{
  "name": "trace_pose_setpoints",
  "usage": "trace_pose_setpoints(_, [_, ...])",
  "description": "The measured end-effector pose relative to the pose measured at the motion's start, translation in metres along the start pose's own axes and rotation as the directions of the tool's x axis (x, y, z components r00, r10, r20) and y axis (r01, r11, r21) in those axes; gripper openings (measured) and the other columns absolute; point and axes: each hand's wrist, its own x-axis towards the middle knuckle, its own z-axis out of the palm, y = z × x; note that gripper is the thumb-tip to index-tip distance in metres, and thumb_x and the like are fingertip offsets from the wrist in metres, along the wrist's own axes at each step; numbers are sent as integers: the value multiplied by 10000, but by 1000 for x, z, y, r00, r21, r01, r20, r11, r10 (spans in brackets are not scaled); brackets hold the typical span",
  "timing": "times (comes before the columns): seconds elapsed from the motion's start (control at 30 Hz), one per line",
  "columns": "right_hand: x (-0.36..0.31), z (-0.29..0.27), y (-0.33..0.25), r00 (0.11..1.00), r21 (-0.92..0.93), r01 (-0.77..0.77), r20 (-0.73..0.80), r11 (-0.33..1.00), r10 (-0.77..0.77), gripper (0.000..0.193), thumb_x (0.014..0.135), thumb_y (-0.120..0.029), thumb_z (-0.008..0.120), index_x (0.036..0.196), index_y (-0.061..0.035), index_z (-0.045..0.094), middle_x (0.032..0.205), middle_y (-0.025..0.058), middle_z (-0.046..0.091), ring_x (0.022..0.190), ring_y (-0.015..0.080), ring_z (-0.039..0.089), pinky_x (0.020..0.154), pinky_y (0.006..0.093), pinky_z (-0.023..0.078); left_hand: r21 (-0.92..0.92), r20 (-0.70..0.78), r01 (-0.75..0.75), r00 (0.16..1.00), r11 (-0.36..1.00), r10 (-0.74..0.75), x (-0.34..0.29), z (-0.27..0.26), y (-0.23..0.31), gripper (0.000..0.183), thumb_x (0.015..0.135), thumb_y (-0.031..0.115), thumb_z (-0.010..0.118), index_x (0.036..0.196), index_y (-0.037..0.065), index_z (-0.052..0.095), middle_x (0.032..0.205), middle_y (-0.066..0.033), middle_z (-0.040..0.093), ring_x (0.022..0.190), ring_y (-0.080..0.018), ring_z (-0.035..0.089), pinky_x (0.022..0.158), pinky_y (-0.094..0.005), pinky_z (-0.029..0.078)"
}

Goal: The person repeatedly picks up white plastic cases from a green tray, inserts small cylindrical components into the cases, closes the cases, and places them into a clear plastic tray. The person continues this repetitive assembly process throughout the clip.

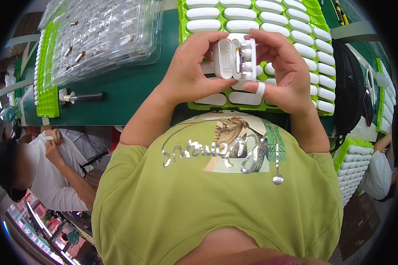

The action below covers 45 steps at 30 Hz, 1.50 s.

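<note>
Between my two hands, above a green tray (191, 105), is an open white case (225, 59) that looks like an earbud charging case. Its hollow lid faces up on the left, held between the thumb and fingers of my left hand (192, 64). On the right my right hand (285, 73), with a white band round the thumb, pinches a white inner frame (253, 59) by its top and bottom ends. A slim silvery part with a gold-coloured end shows between frame and case. Whether frame and case are joined, I cannot tell.
Rows of closed white cases (269, 18) fill the green tray. Stacked clear plastic trays (106, 39) with small metallic parts lie at the left, near a hammer (86, 96). A black bag (347, 88) hangs at the right. Co-workers sit on both sides.
</note>
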Motion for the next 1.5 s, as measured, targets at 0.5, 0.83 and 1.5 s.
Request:
trace_pose_setpoints(0.5, [4,-2,2,986,-377,163,97,912,-136,604,592,-156,853,1156,-63,661,1098,94,638,1039,267,580,896,364,469,-166,130,103,988,981,-81,-5,2,12,798,637,40,884,1328,-11,488,1235,-115,550,1109,-192,605,916,-337,553])
trace_pose_setpoints(0.83, [2,-2,3,998,-257,43,52,965,-31,622,579,-158,873,1155,-63,659,1099,86,645,1051,260,576,921,358,448,-345,93,153,987,926,-129,-8,3,10,757,613,72,906,1275,4,546,1196,-113,528,1089,-220,620,905,-352,585])
trace_pose_setpoints(1.5, [0,-6,-3,992,-274,126,60,954,-113,603,580,-204,882,1125,-53,671,1064,94,648,1006,250,581,872,352,452,-417,162,126,985,900,-64,-7,0,8,764,633,26,882,1289,-42,497,1255,-133,533,1149,-227,579,960,-383,535])
